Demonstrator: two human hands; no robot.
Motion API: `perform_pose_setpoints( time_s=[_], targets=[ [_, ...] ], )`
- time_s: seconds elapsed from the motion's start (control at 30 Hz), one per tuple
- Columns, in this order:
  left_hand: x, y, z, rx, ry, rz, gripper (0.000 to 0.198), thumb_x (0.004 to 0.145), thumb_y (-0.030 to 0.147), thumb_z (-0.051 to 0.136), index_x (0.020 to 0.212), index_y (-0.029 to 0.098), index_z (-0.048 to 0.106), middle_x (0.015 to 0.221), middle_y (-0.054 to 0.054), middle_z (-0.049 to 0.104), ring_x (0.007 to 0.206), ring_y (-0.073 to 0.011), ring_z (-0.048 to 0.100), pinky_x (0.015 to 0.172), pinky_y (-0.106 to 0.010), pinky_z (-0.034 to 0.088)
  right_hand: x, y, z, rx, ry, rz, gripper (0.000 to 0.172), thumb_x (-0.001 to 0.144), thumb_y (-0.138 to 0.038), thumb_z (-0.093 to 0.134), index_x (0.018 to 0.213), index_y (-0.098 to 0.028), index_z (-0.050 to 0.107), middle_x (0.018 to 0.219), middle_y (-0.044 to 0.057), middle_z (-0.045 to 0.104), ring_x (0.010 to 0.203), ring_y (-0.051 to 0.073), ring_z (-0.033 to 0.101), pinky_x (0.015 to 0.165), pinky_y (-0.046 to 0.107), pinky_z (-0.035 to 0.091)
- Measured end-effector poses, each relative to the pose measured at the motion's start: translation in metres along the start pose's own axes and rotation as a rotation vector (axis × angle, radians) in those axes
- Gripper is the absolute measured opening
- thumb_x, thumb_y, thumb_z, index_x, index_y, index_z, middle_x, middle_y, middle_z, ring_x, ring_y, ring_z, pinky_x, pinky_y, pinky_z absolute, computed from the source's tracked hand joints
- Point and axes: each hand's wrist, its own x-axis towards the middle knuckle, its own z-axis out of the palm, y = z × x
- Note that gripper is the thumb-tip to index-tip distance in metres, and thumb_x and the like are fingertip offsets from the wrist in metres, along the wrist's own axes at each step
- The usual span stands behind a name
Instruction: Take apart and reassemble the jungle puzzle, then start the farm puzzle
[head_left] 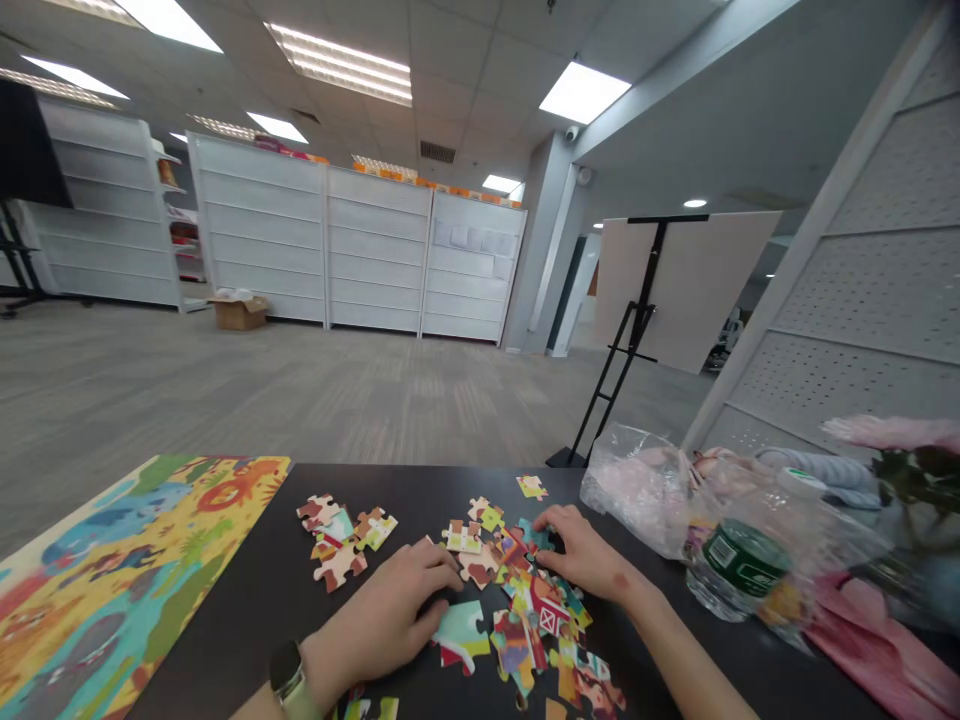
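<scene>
Colourful jigsaw pieces point(517, 590) lie scattered and partly joined on a black table point(247, 600). My left hand point(390, 615), a watch on its wrist, rests palm down with fingers curled over a teal, white and red piece point(459, 633) near the front. My right hand point(581, 553) lies on the pile, its fingertips bent onto a dark teal piece point(541, 538). A small loose cluster of pieces point(341, 540) sits to the left. One single piece point(532, 487) lies at the far edge.
A large bright puzzle board point(112, 580) covers the table's left end. To the right are a clear plastic bag point(660, 490), a green-labelled plastic bottle point(731, 570), pink cloth point(877, 640) and flowers point(911, 470). Beyond stand a black easel point(630, 340), white shelving and a cardboard box point(240, 312).
</scene>
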Motion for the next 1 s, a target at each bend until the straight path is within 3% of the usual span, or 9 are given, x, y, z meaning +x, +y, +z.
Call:
perform_pose_setpoints(
  time_s=[0.13, 0.23, 0.3, 0.43, 0.5, 0.6, 0.67, 0.8, 1.0],
  targets=[
    [0.000, 0.002, -0.001, -0.017, -0.005, 0.010, 0.029, 0.091, 0.010, 0.053, 0.110, 0.027, 0.067, 0.118, -0.005, 0.067, 0.108, -0.0235, 0.061, 0.101, -0.039, 0.048, -0.003, 0.007, -0.012, 0.021, 0.099, 0.008, 0.039, 0.074, -0.025, 0.068, 0.113, -0.022, 0.063, 0.111, 0.008, 0.067, 0.106, 0.027, 0.061, 0.091, 0.038, 0.050],
    [0.000, 0.001, -0.001, -0.037, 0.005, 0.017, 0.028, 0.091, 0.010, 0.052, 0.109, 0.026, 0.066, 0.118, -0.005, 0.066, 0.109, -0.0240, 0.061, 0.101, -0.039, 0.048, -0.017, 0.023, -0.025, 0.026, 0.191, 0.053, 0.037, 0.078, -0.027, 0.060, 0.115, -0.020, 0.061, 0.113, 0.010, 0.067, 0.102, 0.026, 0.064, 0.085, 0.036, 0.052],
    [0.000, 0.000, -0.001, -0.051, 0.006, 0.019, 0.028, 0.091, 0.009, 0.053, 0.109, 0.026, 0.066, 0.118, -0.005, 0.066, 0.110, -0.0239, 0.060, 0.100, -0.038, 0.048, -0.031, 0.035, -0.028, 0.027, 0.195, 0.104, 0.029, 0.086, -0.033, 0.050, 0.109, -0.020, 0.062, 0.099, 0.007, 0.071, 0.086, 0.023, 0.068, 0.074, 0.034, 0.053],
    [-0.001, -0.001, 0.000, -0.048, -0.012, 0.028, 0.029, 0.090, 0.007, 0.053, 0.108, 0.026, 0.066, 0.118, -0.004, 0.066, 0.109, -0.0235, 0.060, 0.100, -0.038, 0.047, -0.054, 0.053, -0.023, -0.032, 0.159, 0.230, 0.034, 0.094, -0.036, 0.035, 0.093, -0.020, 0.065, 0.067, 0.002, 0.067, 0.058, 0.020, 0.064, 0.057, 0.032, 0.049],
    [-0.001, -0.001, 0.000, -0.045, -0.019, 0.033, 0.030, 0.090, 0.007, 0.053, 0.108, 0.026, 0.066, 0.118, -0.004, 0.066, 0.110, -0.0234, 0.060, 0.100, -0.039, 0.047, -0.058, 0.057, -0.022, -0.102, 0.184, 0.283, 0.027, 0.088, -0.036, 0.048, 0.092, -0.018, 0.068, 0.068, 0.005, 0.068, 0.064, 0.024, 0.066, 0.064, 0.036, 0.050],
    [-0.001, -0.002, 0.001, -0.054, -0.018, 0.040, 0.030, 0.090, 0.006, 0.053, 0.108, 0.026, 0.065, 0.119, -0.004, 0.065, 0.111, -0.0231, 0.060, 0.101, -0.038, 0.046, -0.051, 0.054, -0.022, -0.182, 0.238, 0.271, 0.033, 0.081, -0.031, 0.058, 0.107, -0.014, 0.070, 0.099, 0.014, 0.072, 0.095, 0.032, 0.067, 0.085, 0.044, 0.050],
    [-0.001, -0.003, 0.001, -0.057, -0.021, 0.040, 0.030, 0.089, 0.006, 0.053, 0.108, 0.026, 0.065, 0.118, -0.003, 0.066, 0.110, -0.0227, 0.060, 0.104, -0.038, 0.045, -0.041, 0.047, -0.018, -0.187, 0.225, 0.192, 0.034, 0.084, -0.027, 0.055, 0.113, -0.017, 0.071, 0.115, 0.014, 0.069, 0.108, 0.030, 0.064, 0.096, 0.042, 0.047],
    [-0.001, -0.003, 0.001, -0.048, -0.022, 0.023, 0.031, 0.089, 0.006, 0.055, 0.108, 0.028, 0.066, 0.117, -0.002, 0.066, 0.109, -0.0224, 0.060, 0.102, -0.038, 0.046, -0.020, 0.026, -0.001, -0.164, 0.178, 0.067, 0.030, 0.088, -0.020, 0.050, 0.106, -0.021, 0.075, 0.110, 0.008, 0.071, 0.103, 0.025, 0.064, 0.096, 0.036, 0.047],
    [-0.002, -0.002, 0.000, -0.049, -0.032, 0.012, 0.029, 0.090, 0.008, 0.056, 0.108, 0.028, 0.066, 0.118, -0.002, 0.066, 0.110, -0.0227, 0.060, 0.104, -0.038, 0.044, -0.009, 0.014, 0.012, -0.133, 0.229, 0.046, 0.032, 0.087, -0.016, 0.050, 0.109, -0.020, 0.072, 0.111, 0.009, 0.070, 0.107, 0.024, 0.064, 0.100, 0.036, 0.047]
  ],
)
